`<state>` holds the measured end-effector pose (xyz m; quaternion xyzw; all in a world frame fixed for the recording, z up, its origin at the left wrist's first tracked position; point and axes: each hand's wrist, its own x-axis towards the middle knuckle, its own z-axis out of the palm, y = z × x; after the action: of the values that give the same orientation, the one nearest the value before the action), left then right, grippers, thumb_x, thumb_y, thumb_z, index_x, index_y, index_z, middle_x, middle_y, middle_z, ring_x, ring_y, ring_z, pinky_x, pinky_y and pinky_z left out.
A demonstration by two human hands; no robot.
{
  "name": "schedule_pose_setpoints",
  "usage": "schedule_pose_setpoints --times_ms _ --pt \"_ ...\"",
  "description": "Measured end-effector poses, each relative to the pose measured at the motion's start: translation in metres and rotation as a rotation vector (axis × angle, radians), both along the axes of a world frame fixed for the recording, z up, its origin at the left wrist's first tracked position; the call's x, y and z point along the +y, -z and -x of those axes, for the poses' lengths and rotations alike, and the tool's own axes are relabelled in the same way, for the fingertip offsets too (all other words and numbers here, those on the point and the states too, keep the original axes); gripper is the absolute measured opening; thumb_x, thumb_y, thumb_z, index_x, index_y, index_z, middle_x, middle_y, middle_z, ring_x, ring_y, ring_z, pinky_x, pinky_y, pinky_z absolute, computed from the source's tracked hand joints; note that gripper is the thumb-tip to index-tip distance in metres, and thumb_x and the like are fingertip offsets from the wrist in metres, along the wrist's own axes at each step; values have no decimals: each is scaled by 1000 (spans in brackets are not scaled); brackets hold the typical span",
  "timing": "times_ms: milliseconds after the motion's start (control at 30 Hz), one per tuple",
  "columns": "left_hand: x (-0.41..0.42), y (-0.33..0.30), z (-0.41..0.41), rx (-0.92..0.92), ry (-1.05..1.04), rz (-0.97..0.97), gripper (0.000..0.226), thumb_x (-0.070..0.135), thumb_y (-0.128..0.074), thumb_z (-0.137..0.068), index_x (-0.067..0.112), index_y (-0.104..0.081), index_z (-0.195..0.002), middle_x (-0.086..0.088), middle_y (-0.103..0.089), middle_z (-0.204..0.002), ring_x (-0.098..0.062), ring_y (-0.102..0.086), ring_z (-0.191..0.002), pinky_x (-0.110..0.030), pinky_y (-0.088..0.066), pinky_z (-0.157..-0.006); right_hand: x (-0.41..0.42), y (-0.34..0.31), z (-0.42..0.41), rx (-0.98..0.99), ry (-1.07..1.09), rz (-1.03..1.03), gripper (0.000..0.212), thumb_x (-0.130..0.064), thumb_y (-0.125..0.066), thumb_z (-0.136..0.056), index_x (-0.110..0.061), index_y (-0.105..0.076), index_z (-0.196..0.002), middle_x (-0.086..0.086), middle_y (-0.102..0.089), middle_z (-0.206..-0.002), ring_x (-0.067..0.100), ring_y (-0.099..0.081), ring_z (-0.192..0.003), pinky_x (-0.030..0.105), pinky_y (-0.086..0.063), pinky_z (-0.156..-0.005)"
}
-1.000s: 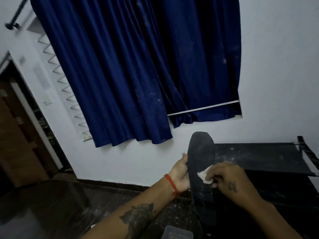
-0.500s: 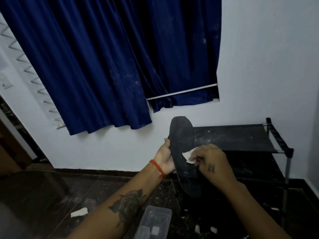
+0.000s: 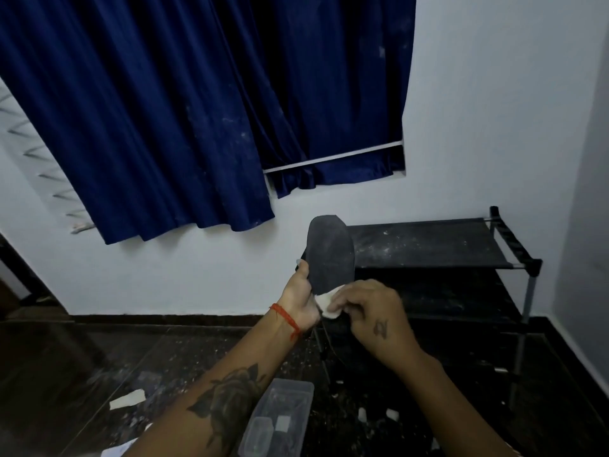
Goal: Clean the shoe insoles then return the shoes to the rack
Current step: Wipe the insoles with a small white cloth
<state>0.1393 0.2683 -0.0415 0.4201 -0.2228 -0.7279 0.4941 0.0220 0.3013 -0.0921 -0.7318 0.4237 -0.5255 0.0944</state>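
Note:
A dark grey shoe insole [image 3: 330, 255] stands upright in front of me, toe end up. My left hand [image 3: 300, 300] grips its left edge near the lower half. My right hand [image 3: 369, 311] pinches a small white wipe [image 3: 327, 304] and presses it against the insole's lower part. The heel end of the insole is hidden behind both hands. A black shoe rack [image 3: 438, 245] with a dusty fabric top shelf stands against the wall behind the insole, to the right.
A clear plastic box [image 3: 280, 420] with small white pieces sits on the dark floor below my arms. White scraps [image 3: 127, 399] lie scattered on the floor. A blue curtain [image 3: 197, 110] hangs on the white wall. The room's corner is at the right.
My right hand has slid the wipe down the insole toward its lower end. My view has tipped downward, so more floor shows.

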Motion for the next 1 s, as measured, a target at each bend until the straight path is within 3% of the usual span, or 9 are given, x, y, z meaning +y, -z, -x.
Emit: schedule_pose_setpoints --times_ms 67,200,300,367,500,667,833,933,1000 --pt "1 5 -4 45 43 -13 72 62 -25 -93 7 -42 -137 -23 -59 -115 -43 -67 -85 -51 -56 -73 9 10 -11 22 -57 -13 30 4 -51 -63 -20 -70 -64 -6 -70 -74 10 -60 -74 8 -42 -73" --pt "1 24 -24 124 108 -18 73 64 -21 -92 15 -36 -144 -18 -43 -144 -46 -47 -121 -56 -38 -100 16 33 -8 151 -20 -50 32 12 -60 -57 -19 -69 -59 -5 -70 -71 15 -59 -71 12 -42 -69" --pt "4 35 -34 176 117 -16 74 64 -18 -93 14 -35 -145 -19 -41 -145 -48 -59 -104 -58 -45 -90 20 36 -13 160 106 -47 34 16 -66 -54 -17 -70 -60 -2 -70 -69 19 -59 -69 18 -42 -66" --pt "8 40 -38 206 116 -15 75 64 -19 -93 13 -33 -146 -20 -42 -143 -49 -65 -87 -60 -50 -76 28 33 -26 85 119 -3 33 15 -62 -58 -16 -71 -62 -3 -71 -73 17 -59 -69 10 -40 -69" --pt "16 45 -49 215 129 -2 73 64 -20 -93 15 -34 -145 -17 -41 -145 -46 -51 -115 -57 -42 -93 44 44 -51 62 -26 -3 35 10 -53 -63 -21 -70 -63 -8 -70 -78 7 -60 -76 7 -41 -77" --pt "24 56 -60 196 132 -13 74 67 -15 -91 18 -41 -140 -13 -42 -146 -41 -43 -129 -65 -33 -91 45 69 -37 248 26 -131 30 8 -65 -59 -22 -67 -59 -7 -70 -76 8 -57 -75 0 -36 -74" --pt "29 72 -64 165 118 7 78 64 -16 -92 10 -37 -144 -18 -45 -142 -38 -56 -110 -52 -41 -92 50 64 -40 40 222 -53 34 16 -62 -63 -17 -71 -64 -5 -71 -77 15 -62 -76 3 -37 -77" --pt "38 85 -59 115 80 -10 76 59 -15 -95 2 -44 -136 -16 -56 -127 -29 -66 -81 -42 -43 -85 49 67 -56 9 170 -39 36 16 -59 -65 -17 -72 -68 -4 -71 -79 13 -63 -80 12 -42 -79" --pt "39 95 -58 170 92 -6 77 61 -17 -94 4 -40 -140 -17 -53 -133 -32 -71 -70 -50 -49 -80 51 79 -61 56 75 -50 36 16 -57 -64 -17 -71 -67 -4 -71 -78 12 -63 -79 12 -43 -79"
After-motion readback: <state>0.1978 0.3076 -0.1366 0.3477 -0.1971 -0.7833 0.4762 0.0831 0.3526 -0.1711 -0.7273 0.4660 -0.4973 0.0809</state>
